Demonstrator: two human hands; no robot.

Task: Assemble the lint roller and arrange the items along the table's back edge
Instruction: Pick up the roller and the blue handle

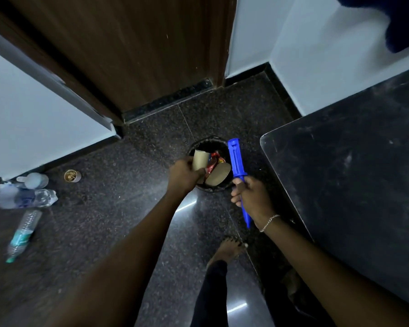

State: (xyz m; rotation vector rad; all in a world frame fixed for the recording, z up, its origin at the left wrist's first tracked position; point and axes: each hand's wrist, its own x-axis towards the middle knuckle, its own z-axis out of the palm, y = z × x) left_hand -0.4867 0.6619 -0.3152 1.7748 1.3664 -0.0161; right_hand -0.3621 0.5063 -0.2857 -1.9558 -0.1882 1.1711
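1. A person stands over a small waste bin [209, 188] on the dark floor; the left hand [184, 177] grips an empty cardboard tube [200, 159] above its opening.
2. The right hand [252, 199] is clenched round the blue lint roller handle [237, 171], its bare spindle pointing away from the body; the black table [354, 185] lies just to the right.
3. The step appears to be discarding the spent core; best dropped squarely into the bin, clear of the second tube [219, 177] and wrappers [212, 165] already inside.
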